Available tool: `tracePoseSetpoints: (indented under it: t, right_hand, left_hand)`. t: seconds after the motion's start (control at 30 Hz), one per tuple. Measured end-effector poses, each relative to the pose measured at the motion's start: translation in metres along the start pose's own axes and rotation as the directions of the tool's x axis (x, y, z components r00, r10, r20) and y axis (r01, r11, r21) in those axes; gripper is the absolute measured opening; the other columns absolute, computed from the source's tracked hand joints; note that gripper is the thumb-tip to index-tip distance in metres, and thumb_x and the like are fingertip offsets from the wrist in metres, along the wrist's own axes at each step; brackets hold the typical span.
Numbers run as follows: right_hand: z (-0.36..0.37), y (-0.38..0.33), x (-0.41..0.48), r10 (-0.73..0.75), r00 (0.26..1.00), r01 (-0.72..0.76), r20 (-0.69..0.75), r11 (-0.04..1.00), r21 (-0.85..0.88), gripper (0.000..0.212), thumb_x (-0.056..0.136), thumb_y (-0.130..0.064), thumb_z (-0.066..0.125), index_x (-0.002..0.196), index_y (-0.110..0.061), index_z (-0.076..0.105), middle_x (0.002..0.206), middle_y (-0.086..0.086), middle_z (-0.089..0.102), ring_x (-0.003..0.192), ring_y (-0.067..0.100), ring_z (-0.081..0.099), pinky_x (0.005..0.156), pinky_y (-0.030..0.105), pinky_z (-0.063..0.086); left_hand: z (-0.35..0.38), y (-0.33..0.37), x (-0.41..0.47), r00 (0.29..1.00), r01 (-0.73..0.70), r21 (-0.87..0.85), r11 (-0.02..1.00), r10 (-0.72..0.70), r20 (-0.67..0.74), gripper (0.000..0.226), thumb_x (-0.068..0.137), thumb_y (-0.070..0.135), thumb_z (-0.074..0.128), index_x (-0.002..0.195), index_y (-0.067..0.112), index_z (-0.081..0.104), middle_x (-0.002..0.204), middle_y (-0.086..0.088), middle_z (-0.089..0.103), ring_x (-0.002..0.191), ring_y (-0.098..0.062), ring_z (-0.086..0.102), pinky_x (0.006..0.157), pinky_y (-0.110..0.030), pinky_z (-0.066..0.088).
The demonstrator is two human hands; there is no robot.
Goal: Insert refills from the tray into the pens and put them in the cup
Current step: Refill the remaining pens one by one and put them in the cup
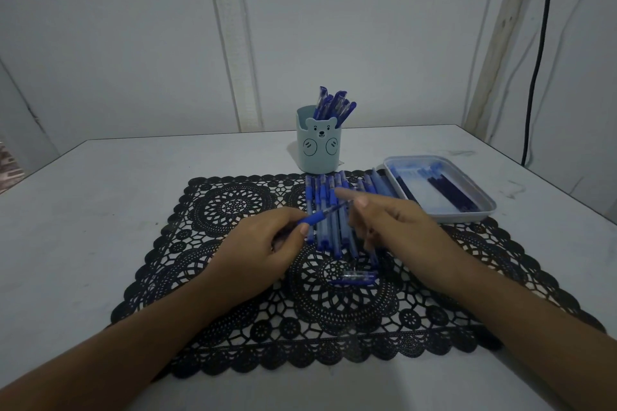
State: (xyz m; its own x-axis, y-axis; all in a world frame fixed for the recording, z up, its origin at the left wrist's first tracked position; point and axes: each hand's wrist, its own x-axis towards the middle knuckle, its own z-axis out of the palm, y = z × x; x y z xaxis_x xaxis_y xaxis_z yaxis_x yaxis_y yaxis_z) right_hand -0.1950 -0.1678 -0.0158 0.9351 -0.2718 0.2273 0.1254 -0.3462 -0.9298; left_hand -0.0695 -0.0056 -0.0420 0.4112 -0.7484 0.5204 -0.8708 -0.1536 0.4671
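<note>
My left hand (263, 243) grips a blue pen (322, 213) by its grip end, and the pen angles up to the right. My right hand (390, 222) touches the pen's far end with thumb and forefinger, its other fingers loosely curled. Under both hands a row of several blue pens (330, 230) lies on the black lace mat (233, 310). A loose pen cap (359, 275) lies on the mat nearer to me. The pale blue bear cup (319, 150) stands behind, holding several pens. The refill tray (480, 210) sits to the right with dark refills (447, 192) in it.
The white table (100, 183) extends left and right of the mat. Behind it is a white wall, and a black cable (537, 53) hangs at the far right. The tray's near corner overlaps the mat's right edge.
</note>
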Motion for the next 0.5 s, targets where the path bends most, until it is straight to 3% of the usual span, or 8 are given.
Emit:
tracePoseSetpoints:
  t: [0.13, 0.27, 0.33, 0.4, 0.5]
  right_hand:
    - [-0.005, 0.003, 0.004, -0.022, 0.988, 0.040, -0.151, 0.992, 0.117, 0.020, 0.094, -0.022, 0.042, 0.102, -0.022, 0.061, 0.069, -0.008, 0.057, 0.065, 0.004, 0.055, 0.059, 0.019, 0.047]
    - [-0.009, 0.006, 0.005, -0.002, 0.989, -0.003, -0.150, 1.000, -0.031, 0.020, 0.095, -0.021, 0.043, 0.086, -0.020, 0.061, 0.065, -0.007, 0.056, 0.059, 0.004, 0.052, 0.057, 0.022, 0.046]
    - [-0.014, 0.007, 0.005, -0.064, 0.996, 0.038, -0.064, 0.940, -0.339, 0.019, 0.094, -0.025, 0.045, 0.081, -0.027, 0.060, 0.073, -0.008, 0.058, 0.062, 0.005, 0.053, 0.061, 0.019, 0.045]
    - [-0.019, 0.009, 0.004, -0.087, 0.988, 0.147, 0.127, 0.779, -0.609, 0.012, 0.091, -0.026, 0.051, 0.087, -0.032, 0.060, 0.086, -0.013, 0.056, 0.072, -0.001, 0.051, 0.068, 0.014, 0.039]
    - [-0.021, 0.010, 0.001, -0.063, 0.952, 0.259, 0.299, 0.686, -0.680, 0.016, 0.088, -0.025, 0.057, 0.099, -0.033, 0.064, 0.092, -0.016, 0.047, 0.080, -0.003, 0.048, 0.071, 0.010, 0.035]
  left_hand:
    - [0.000, 0.000, 0.000, 1.000, -0.002, -0.008, 1.000, 0.002, -0.003, 0.016, 0.084, 0.045, 0.037, 0.092, 0.042, 0.051, 0.066, 0.011, 0.056, 0.065, -0.008, 0.052, 0.053, -0.018, 0.040]
    - [0.000, 0.000, 0.000, 1.000, -0.003, -0.017, 1.000, 0.002, -0.020, 0.013, 0.085, 0.044, 0.038, 0.091, 0.045, 0.049, 0.067, 0.012, 0.057, 0.065, -0.008, 0.053, 0.054, -0.017, 0.040]
    - [0.000, 0.000, 0.000, 0.999, 0.003, -0.021, 1.000, -0.004, -0.036, 0.013, 0.085, 0.044, 0.038, 0.091, 0.044, 0.050, 0.067, 0.011, 0.059, 0.065, -0.009, 0.054, 0.055, -0.020, 0.042]
    - [0.000, 0.000, 0.001, 0.999, 0.016, -0.030, 0.999, -0.017, -0.043, 0.010, 0.087, 0.040, 0.042, 0.091, 0.042, 0.051, 0.067, 0.010, 0.059, 0.066, -0.009, 0.054, 0.055, -0.021, 0.042]
    - [0.000, 0.000, 0.001, 0.999, 0.016, -0.012, 1.000, -0.016, -0.036, 0.010, 0.087, 0.032, 0.046, 0.091, 0.036, 0.053, 0.067, 0.012, 0.058, 0.068, -0.008, 0.054, 0.057, -0.018, 0.041]
